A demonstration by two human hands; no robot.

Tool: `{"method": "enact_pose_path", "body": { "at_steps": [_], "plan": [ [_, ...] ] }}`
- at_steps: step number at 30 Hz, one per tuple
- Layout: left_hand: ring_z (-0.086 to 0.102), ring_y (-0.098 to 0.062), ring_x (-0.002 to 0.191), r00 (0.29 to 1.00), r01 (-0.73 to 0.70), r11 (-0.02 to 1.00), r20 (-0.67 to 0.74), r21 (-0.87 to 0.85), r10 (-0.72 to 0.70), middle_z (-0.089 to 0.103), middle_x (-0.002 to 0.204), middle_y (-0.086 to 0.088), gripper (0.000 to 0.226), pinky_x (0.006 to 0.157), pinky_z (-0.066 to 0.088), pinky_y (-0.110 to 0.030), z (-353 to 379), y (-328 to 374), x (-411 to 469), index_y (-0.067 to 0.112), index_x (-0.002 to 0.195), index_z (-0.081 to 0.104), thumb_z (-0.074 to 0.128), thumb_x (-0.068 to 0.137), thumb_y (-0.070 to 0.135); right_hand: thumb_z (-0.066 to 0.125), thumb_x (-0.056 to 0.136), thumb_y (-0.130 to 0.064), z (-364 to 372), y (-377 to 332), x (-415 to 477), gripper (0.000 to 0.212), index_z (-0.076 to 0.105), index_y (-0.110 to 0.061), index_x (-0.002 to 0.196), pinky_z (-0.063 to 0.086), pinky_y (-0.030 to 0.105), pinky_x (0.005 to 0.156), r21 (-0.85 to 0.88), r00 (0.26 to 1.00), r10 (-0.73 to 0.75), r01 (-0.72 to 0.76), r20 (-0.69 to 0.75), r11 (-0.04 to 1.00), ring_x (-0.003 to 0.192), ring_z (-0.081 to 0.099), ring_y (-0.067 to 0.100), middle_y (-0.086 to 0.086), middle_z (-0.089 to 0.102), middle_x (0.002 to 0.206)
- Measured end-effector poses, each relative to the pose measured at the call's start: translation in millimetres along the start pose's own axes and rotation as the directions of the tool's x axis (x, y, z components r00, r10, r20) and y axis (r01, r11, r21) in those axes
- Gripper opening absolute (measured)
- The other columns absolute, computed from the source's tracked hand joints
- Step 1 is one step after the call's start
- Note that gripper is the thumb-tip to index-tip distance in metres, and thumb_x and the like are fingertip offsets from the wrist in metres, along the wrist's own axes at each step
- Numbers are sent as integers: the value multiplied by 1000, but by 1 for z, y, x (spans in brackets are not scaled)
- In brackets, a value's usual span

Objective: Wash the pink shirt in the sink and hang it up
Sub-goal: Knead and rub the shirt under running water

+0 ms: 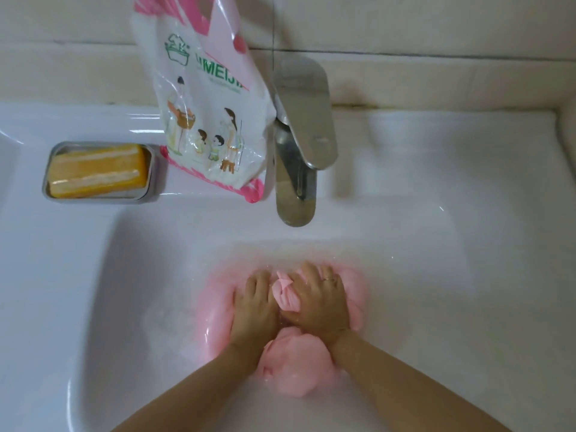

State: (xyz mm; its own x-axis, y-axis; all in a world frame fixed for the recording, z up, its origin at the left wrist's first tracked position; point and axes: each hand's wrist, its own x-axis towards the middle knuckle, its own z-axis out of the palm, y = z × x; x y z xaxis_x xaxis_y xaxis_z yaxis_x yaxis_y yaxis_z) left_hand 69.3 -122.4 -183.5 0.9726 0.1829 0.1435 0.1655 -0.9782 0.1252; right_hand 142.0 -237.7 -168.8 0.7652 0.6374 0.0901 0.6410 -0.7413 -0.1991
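The pink shirt (296, 366) lies bunched and wet in cloudy water at the bottom of the white sink (131, 275). My left hand (254, 310) presses down on the cloth, fingers spread and partly under water. Beside it, my right hand (321, 302), with a ring on one finger, grips a gathered fold of the shirt between thumb and fingers. The two hands touch each other. Part of the shirt is hidden under them and blurred by the water.
A steel tap (299, 145) stands at the back middle of the sink with no water running. Left of it leans a white and pink detergent bag (212, 113). An orange soap bar (98, 169) lies in a metal dish (50, 194) on the left ledge.
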Motion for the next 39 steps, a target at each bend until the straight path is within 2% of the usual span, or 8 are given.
{"method": "enact_pose_path", "body": {
  "at_steps": [5,10,14,17,22,26,29,39],
  "plan": [
    [43,-18,69,997,-33,995,-65,-90,27,53,69,-2,11,60,35,-26,6,-4,26,18,90,44,44,81,25,52,82,-53,18,7,15,39,69,-18,82,48,37,64,33,990,-11,16,-141,999,67,59,30,5,63,77],
    [59,-14,43,950,19,999,313,-44,-4,59,52,1,24,45,45,-20,2,-13,44,11,92,42,39,69,21,45,77,-42,10,0,41,39,74,-16,71,48,36,80,23,973,115,-112,-199,993,64,68,24,4,70,66],
    [65,-23,87,873,124,991,479,-42,-88,64,89,-5,21,73,48,-31,-24,-10,60,15,101,53,34,94,12,69,72,-43,-3,-11,58,44,57,-14,40,42,23,49,33,931,363,-365,42,930,39,57,22,4,55,41],
    [66,-25,90,765,564,642,621,-519,-170,68,95,-1,33,80,51,-36,-57,-18,69,22,104,57,55,80,44,64,83,-40,-27,-9,62,28,70,-14,77,46,29,64,344,841,494,-540,218,768,72,66,25,6,70,74],
    [66,-20,88,729,675,118,635,-728,-256,65,94,2,19,75,49,-36,-95,-38,43,38,112,55,50,94,42,65,72,-66,-103,-1,29,41,64,-39,102,47,25,81,762,850,245,-527,466,377,87,62,8,-8,67,90],
    [56,-29,108,910,361,888,318,-286,-267,43,137,-11,87,87,49,-49,-88,-38,3,27,135,42,47,68,81,28,64,-91,-90,12,9,83,48,-43,129,32,34,104,352,936,314,-351,159,868,127,38,15,-6,42,139],
    [35,-44,133,883,251,963,431,-98,-186,31,150,-21,103,96,33,-67,-54,-28,-12,31,141,31,24,60,95,18,66,-91,-51,6,-2,89,30,-47,143,28,46,109,169,888,338,-402,312,900,140,22,26,2,19,156],
    [56,-30,76,974,43,998,224,-36,-33,57,90,-13,45,61,48,-38,-21,-7,-3,11,105,46,42,74,43,46,86,-36,14,-4,-6,25,49,-24,107,47,38,56,68,982,141,-133,-123,989,72,57,32,10,61,92]
  ]
}}
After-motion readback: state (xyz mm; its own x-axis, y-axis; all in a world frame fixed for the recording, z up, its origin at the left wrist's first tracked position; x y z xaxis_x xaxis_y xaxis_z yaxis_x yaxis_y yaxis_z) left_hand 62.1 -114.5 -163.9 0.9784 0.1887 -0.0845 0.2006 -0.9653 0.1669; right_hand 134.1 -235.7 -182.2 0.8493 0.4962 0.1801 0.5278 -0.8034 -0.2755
